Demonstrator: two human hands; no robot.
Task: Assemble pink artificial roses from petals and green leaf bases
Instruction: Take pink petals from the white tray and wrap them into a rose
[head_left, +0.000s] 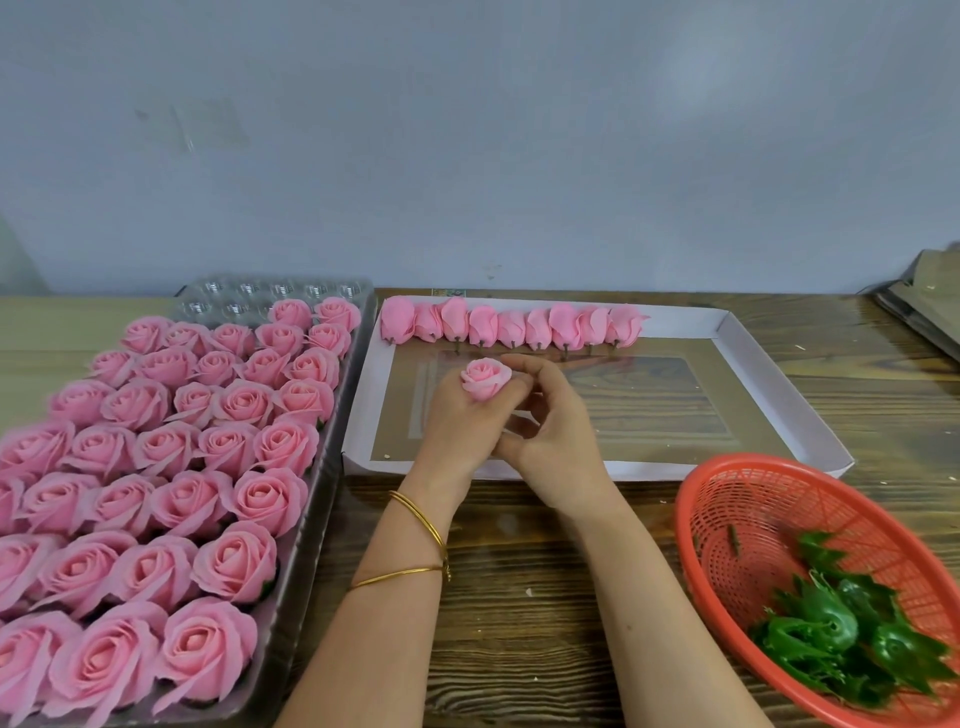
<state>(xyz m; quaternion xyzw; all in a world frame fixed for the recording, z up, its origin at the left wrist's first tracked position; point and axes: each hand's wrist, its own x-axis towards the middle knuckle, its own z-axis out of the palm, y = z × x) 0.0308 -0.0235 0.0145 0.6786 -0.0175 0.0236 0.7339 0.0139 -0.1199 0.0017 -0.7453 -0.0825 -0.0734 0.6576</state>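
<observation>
My left hand (457, 421) grips a pink rose head (484, 378) from below, bloom facing up, above the white tray (779, 384). My right hand (550, 421) is beside it, index finger and thumb touching the rose's right side, other fingers curled. Whatever is under the rose is hidden by my fingers. A row of several pink rose buds (511, 325) with short stems lies along the tray's far edge. Green leaf bases (836, 629) are heaped in a red plastic basket (727, 499) at the lower right.
A clear plastic cell tray (332, 467) on the left holds several finished pink roses (171, 467), with empty cells at its far end. Dark sheets (924, 306) lie at the far right. A wall (467, 156) stands close behind the wooden table (519, 571).
</observation>
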